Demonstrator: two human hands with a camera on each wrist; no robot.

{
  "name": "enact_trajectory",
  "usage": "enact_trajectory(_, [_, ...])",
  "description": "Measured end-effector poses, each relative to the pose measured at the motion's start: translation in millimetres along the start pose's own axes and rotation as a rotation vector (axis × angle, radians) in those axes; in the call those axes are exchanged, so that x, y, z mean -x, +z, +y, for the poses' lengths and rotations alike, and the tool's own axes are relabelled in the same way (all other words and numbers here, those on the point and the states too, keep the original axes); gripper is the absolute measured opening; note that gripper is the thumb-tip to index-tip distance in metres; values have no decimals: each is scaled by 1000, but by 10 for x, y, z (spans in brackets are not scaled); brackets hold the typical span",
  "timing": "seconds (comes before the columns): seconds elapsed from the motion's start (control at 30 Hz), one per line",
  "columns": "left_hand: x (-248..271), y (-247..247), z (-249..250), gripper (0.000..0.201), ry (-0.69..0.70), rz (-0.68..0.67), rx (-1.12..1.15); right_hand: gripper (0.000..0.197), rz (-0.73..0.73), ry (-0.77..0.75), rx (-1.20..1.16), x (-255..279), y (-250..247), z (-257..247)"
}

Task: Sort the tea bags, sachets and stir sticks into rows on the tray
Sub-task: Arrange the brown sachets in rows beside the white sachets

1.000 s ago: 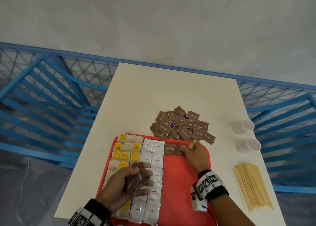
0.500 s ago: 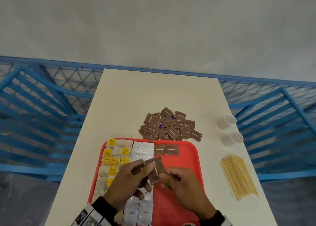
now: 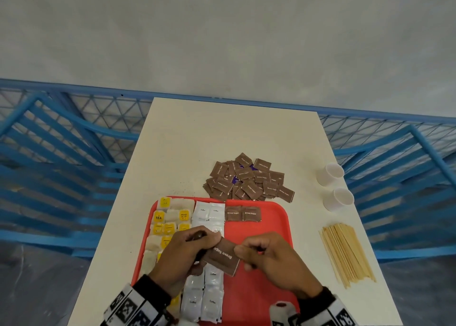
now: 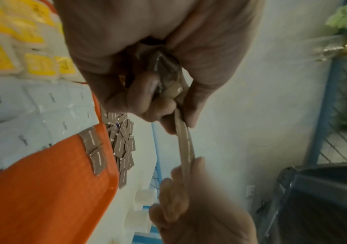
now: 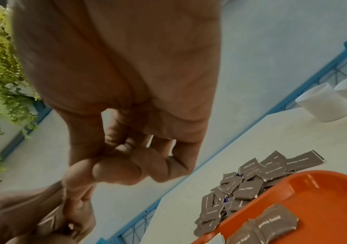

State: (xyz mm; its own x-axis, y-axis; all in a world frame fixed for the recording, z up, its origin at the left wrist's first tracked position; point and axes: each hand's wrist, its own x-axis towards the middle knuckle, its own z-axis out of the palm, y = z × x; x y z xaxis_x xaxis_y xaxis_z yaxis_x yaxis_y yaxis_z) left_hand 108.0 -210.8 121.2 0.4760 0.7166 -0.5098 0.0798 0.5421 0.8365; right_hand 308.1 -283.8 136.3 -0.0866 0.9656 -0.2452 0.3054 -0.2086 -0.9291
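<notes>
Over the red tray (image 3: 274, 229) my left hand (image 3: 209, 239) grips a small stack of brown sugar sachets (image 4: 164, 69). My right hand (image 3: 243, 250) pinches the edge of the stack's front sachet (image 3: 223, 254), which spans the gap between both hands. Two brown sachets (image 3: 243, 213) lie side by side at the tray's far edge. To their left sit columns of white coffee sachets (image 3: 208, 212) and yellow-tagged tea bags (image 3: 170, 222). A heap of brown sachets (image 3: 246, 177) lies on the table beyond the tray. Wooden stir sticks (image 3: 345, 254) lie to the right of the tray.
Two white paper cups (image 3: 330, 174) (image 3: 339, 198) stand near the table's right edge (image 3: 328, 138), behind the sticks. Blue railings (image 3: 61, 153) run on both sides and behind the cream table. The tray's right half is bare red surface.
My right hand left the two placed sachets at the tray's far edge, came back to my left hand and now pinches a sachet from its stack.
</notes>
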Motion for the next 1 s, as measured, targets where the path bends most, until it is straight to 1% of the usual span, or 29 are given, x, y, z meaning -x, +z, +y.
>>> enact_trajectory(0.07, [-15, 27, -24, 26, -42, 49, 107, 32, 62, -1, -39, -31, 8, 31])
enact_trajectory(0.1, [-26, 36, -35, 24, -50, 80, 144, 30, 87, 8, -69, -43, 34, 35])
enact_trajectory(0.2, [-37, 79, -48, 22, -33, 137, 187, 26, 87, 37, -157, -60, 186, 17])
enact_trajectory(0.23, [-31, 90, -47, 22, -25, 147, 183, 23, 111, 37, -163, -66, 229, 3])
enact_trajectory(0.3, [-8, 77, -63, 23, -12, 146, 132, 20, 216, 42, -192, -93, 243, -4])
enact_trajectory(0.37, [30, 24, -100, 27, -4, 87, -25, 17, 324, 57, -227, -113, 182, 29])
enact_trajectory(0.4, [47, -7, -116, 25, 1, 55, -134, 14, 347, 69, -234, -116, 141, 47])
enact_trajectory(0.43, [56, -45, -131, 22, 11, 42, -234, 12, 335, 71, -215, -114, 92, 70])
enact_trajectory(0.47, [57, -78, -135, 17, 36, 46, -302, 11, 293, 76, -156, -112, 51, 87])
enact_trajectory(0.53, [24, -124, -111, 7, 122, 41, -402, 11, 128, 90, 40, -113, 6, 114])
enact_trajectory(0.6, [-25, -125, -79, 9, 202, -82, -576, 13, -33, 98, 179, -117, -9, 125])
enact_trajectory(0.67, [-62, -112, -95, 14, 205, -213, -700, 20, -155, 79, 236, -118, -8, 124])
enact_trajectory(0.7, [-79, -120, -116, 16, 186, -250, -720, 25, -191, 55, 255, -119, -4, 143])
enact_trajectory(0.77, [-97, -137, -153, 17, 150, -273, -695, 34, -192, 6, 221, -110, 5, 158])
enact_trajectory(0.8, [-98, -135, -167, 17, 141, -247, -656, 37, -148, -2, 163, -103, 23, 172])
enact_trajectory(0.87, [-110, -117, -212, 17, 111, -103, -488, 34, -20, 47, -12, -82, 88, 219])
enact_trajectory(0.93, [-127, -71, -267, 19, 39, 54, -256, 18, 43, 129, -171, -54, 192, 250])
enact_trajectory(0.97, [-127, -39, -293, 20, -2, 100, -152, 15, 77, 162, -212, -46, 247, 287])
enact_trajectory(1.0, [-131, -10, -319, 20, -36, 127, -79, 17, 134, 191, -244, -49, 285, 330])
